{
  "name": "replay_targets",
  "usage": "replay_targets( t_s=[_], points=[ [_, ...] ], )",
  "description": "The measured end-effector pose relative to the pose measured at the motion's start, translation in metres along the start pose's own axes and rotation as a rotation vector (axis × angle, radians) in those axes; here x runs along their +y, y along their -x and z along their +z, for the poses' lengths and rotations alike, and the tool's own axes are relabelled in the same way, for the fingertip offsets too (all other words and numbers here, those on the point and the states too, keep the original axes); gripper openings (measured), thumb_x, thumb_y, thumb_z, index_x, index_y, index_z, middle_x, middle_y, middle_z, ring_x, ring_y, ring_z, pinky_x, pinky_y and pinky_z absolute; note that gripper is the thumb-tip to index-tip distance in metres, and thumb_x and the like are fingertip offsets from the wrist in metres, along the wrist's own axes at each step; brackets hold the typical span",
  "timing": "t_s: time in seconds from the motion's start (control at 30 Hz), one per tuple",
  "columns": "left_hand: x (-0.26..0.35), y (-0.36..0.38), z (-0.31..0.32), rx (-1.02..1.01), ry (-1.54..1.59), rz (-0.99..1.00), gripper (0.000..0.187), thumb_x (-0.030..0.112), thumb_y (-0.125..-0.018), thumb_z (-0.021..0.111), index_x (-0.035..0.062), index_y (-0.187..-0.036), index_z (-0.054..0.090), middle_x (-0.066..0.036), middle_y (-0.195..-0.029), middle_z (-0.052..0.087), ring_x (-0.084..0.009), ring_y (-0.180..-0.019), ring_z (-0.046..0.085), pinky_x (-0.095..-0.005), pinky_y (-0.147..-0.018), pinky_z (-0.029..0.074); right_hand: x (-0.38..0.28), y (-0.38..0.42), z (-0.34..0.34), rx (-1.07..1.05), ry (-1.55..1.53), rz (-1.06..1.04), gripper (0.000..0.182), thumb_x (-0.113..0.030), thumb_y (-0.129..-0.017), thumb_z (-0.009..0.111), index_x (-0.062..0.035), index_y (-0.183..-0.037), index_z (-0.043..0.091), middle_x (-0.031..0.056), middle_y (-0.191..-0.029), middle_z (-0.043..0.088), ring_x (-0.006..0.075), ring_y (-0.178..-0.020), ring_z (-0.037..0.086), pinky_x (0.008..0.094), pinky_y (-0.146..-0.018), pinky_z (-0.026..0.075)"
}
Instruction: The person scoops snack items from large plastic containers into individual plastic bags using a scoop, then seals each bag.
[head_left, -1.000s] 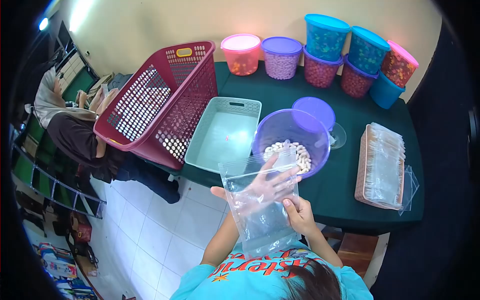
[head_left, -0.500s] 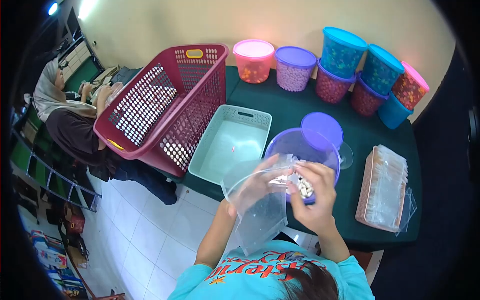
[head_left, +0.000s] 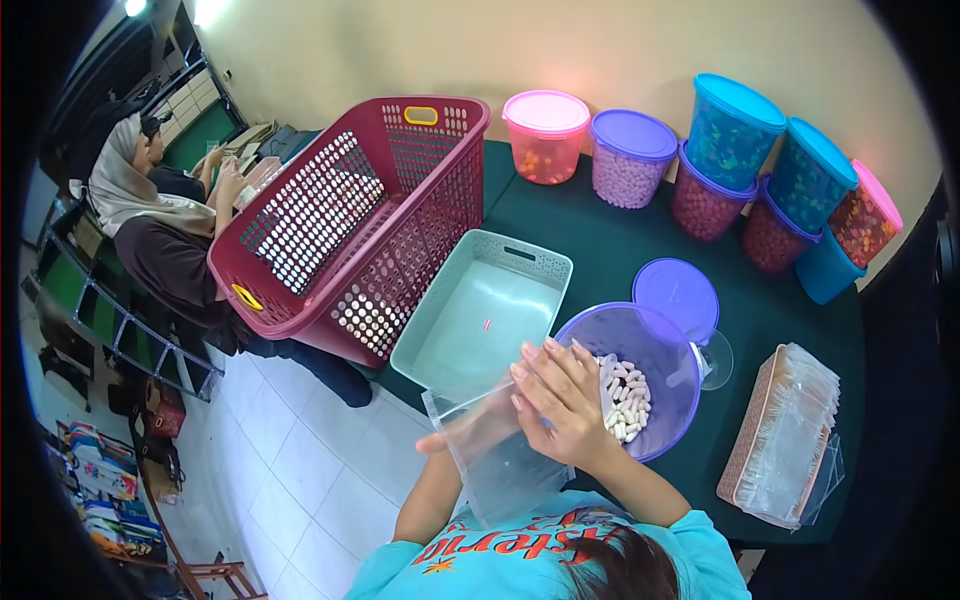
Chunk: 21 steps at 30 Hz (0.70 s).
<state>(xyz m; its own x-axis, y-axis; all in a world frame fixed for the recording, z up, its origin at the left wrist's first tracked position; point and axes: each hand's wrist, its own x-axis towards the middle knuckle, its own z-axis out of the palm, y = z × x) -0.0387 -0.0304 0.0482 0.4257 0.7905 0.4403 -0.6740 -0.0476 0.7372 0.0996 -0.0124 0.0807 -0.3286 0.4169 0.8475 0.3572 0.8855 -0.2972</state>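
A clear plastic bag point(head_left: 510, 475) hangs between my hands, its wide end tilted up to the left. Through the film shows my left hand point(head_left: 480, 425), gripping the bag, with its thumb sticking out at the left edge. My right hand point(head_left: 568, 405) lies with outstretched fingers against the bag and the left fingertips; its palm is hidden. Just right of it stands an open purple tub point(head_left: 675, 400) with small white capsule-shaped pieces point(head_left: 628, 408) inside. No pieces show in the visible part of the bag.
A green tray point(head_left: 490, 290) and maroon laundry basket point(head_left: 340, 240) stand left. A purple lid point(head_left: 677, 298) lies behind the tub. Lidded tubs point(head_left: 632, 160) line the wall. A pink basket point(head_left: 745, 430) holds clear bags point(head_left: 795, 430). Other people point(head_left: 165, 235) work at far left.
My right hand has moved left from over the tub's edge onto the bag and straightened its fingers. More of the white pieces in the tub show. The camera view has shifted a little.
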Motion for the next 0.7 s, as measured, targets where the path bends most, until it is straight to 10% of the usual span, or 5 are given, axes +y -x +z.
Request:
replay_targets(
  t_s=[0.23,0.43,0.7],
  points=[
    [-0.001,-0.016,-0.017,-0.101,0.225,0.004,0.140,0.072,-0.030,0.069,-0.0051,-0.131,0.012,-0.020,-0.136,0.016,-0.0295,-0.125,0.023,-0.0421,-0.100,0.019,0.005,0.007,0.007,0.103,0.032,-0.052,0.034,-0.002,-0.063,0.065,-0.0097,-0.096,0.060,0.0060,-0.108,0.055,0.0199,-0.098,0.050,0.0398,-0.088,0.032],
    [0.045,-0.041,-0.054,-0.451,-0.293,-0.027,0.127,0.064,-0.037,0.074,-0.0067,-0.128,0.021,-0.020,-0.134,0.018,-0.0296,-0.122,0.028,-0.0423,-0.097,0.027,-0.003,-0.033,-0.014,-0.117,-0.154,0.060,0.019,-0.004,-0.065,0.063,-0.0092,-0.082,0.055,-0.0005,-0.094,0.059,0.0132,-0.084,0.055,0.0342,-0.080,0.032],
    [0.067,-0.049,-0.086,-0.499,-0.289,-0.439,0.117,0.039,-0.031,0.086,-0.0024,-0.126,0.030,-0.016,-0.126,0.034,-0.0235,-0.108,0.043,-0.0335,-0.087,0.036,-0.027,-0.041,-0.015,-0.442,-0.056,0.185,0.016,-0.009,-0.068,0.062,-0.0095,-0.081,0.053,-0.0028,-0.079,0.056,0.0113,-0.081,0.055,0.0401,-0.084,0.025]
  ],
)
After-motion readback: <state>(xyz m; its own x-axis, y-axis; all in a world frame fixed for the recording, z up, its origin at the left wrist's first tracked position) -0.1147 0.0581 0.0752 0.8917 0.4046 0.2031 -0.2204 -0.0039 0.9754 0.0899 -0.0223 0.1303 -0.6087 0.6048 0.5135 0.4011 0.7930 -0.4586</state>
